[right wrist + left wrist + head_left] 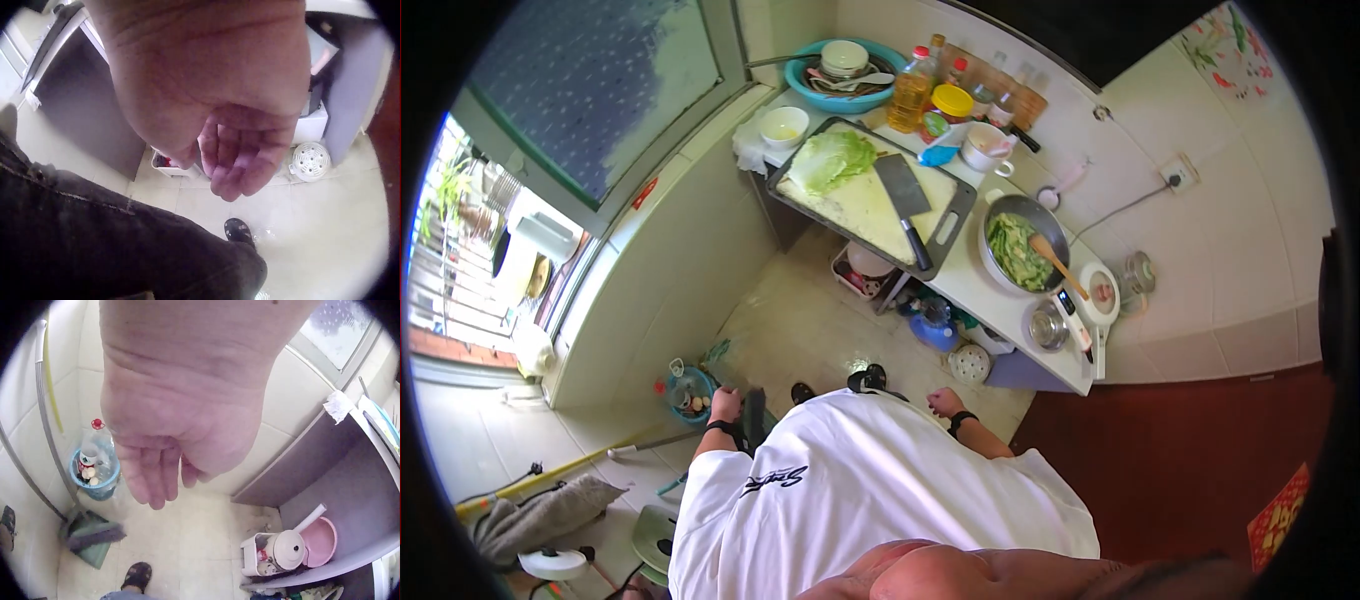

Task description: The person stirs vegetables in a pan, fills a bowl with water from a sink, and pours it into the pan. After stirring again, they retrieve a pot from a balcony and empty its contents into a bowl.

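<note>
My left hand (725, 405) hangs at my side, near a blue bucket (691, 374) of bottles on the floor. Its fingers are loose and hold nothing in the left wrist view. On the other side hangs my right hand (946, 402), fingers loosely curled around nothing. In front of me, a chopping board (860, 218) bears a cabbage leaf (832, 160) and a cleaver (901, 187), its handle pointing toward me. To the right, a pan (1055, 222) contains sliced greens (1017, 248) with a wooden spatula (1055, 262) leaning in it.
Behind the board stand a blue basin (820, 98) of dishes, an oil bottle (910, 95) and several jars. A glass bowl (1048, 327) sits near the counter's right end. Below are a rice-cooker-like white pot (289, 550) and a pink basin (322, 540). A broom (97, 537) and dustpan lie left.
</note>
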`<control>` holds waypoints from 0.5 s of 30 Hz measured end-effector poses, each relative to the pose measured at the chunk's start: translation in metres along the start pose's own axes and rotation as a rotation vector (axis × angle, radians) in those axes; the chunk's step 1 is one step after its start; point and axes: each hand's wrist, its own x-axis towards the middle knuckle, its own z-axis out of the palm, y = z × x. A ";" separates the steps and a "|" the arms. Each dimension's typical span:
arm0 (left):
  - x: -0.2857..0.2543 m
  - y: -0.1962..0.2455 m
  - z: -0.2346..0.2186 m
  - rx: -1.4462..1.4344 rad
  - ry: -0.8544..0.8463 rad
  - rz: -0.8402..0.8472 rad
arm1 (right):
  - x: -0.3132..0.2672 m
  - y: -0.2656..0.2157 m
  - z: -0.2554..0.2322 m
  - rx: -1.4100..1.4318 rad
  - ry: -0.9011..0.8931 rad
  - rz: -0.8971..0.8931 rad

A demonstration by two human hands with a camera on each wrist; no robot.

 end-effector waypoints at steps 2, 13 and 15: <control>0.006 -0.003 0.001 0.003 0.021 -0.005 | 0.000 0.003 -0.001 -0.016 -0.015 0.016; -0.010 0.064 0.003 0.359 0.140 0.146 | 0.060 0.013 -0.011 -0.380 -0.020 -0.372; -0.012 0.083 0.004 0.325 0.172 0.116 | 0.071 -0.005 -0.017 -0.432 -0.063 -0.410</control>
